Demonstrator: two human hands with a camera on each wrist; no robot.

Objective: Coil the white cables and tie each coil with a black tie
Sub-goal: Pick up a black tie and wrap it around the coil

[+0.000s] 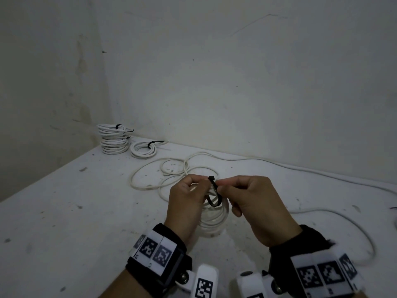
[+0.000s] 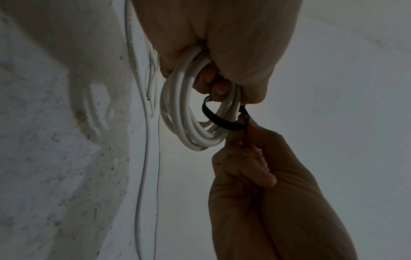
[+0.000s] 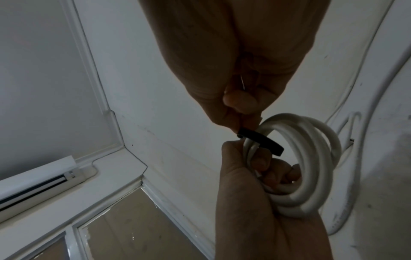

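My left hand [image 1: 189,201] grips a small coil of white cable [image 1: 214,220] above the table, fingers curled round its top; the same coil [image 2: 189,119] [image 3: 311,167] fills both wrist views. A black tie [image 1: 214,196] loops round the coil's strands. My right hand [image 1: 242,198] pinches the tie's end between thumb and forefinger, right beside the left thumb. The tie [image 2: 224,121] shows as a dark band round the strands, and the tie [image 3: 260,140] runs from the right fingertips into the coil.
Loose white cable [image 1: 163,173] lies in wide loops on the stained white table [image 1: 64,211] behind my hands and trails off right. A stack of tied coils [image 1: 113,138] and one single tied coil [image 1: 142,149] sit in the far left corner by the wall.
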